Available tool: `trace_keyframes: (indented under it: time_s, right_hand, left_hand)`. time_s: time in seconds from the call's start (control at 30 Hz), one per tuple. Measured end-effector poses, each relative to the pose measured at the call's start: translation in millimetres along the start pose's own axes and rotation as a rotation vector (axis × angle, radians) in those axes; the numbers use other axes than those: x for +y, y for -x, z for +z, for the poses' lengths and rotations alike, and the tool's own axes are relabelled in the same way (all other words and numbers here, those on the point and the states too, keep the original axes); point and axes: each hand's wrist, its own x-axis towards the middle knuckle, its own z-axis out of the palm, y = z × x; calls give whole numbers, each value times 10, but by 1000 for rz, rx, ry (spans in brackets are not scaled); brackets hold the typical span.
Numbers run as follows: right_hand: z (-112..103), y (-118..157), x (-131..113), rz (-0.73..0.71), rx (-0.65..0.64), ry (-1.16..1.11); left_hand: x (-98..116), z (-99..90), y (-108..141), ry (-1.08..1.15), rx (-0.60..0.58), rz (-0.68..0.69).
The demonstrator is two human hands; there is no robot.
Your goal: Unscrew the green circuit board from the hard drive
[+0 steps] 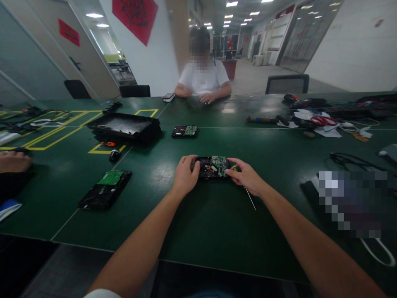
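Between my two hands is a black hard drive with a green circuit board on its right part. My left hand grips its left end, fingers behind and thumb in front. The right end is pinched by my right hand. A screwdriver with a thin metal shaft is also tucked in that hand, its shaft pointing down toward me; a bit of yellow handle shows behind the fingers. Beyond my hands a second hard drive lies on the green table.
Another hard drive lies to the left, near a black open casing and a computer mouse. A neighbour's hand rests at the left edge. Red-handled scissors and cables lie at right. A person sits opposite.
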Motion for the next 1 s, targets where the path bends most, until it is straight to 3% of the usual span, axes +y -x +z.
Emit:
trace_keyframes:
  time_s: [0.17,0.3,0.53,0.73,1.0]
  right_hand:
    - [19,-36,48,-18,25,16]
    - [57,-47,52,-37,76,-15]
    - [63,-72,70,-4,109,101]
    - [-24,-150,67,3,87,120]
    - [45,-149,123,-63,138,186]
  left_hand:
    - [111,10,31,-32,-119,272]
    - [129,52,27,-83,-225,395]
    - [175,109,-14,-210,-345,439]
    - [202,114,-8,-271,-370,450]
    - [242,109,2,-319,-408,465]
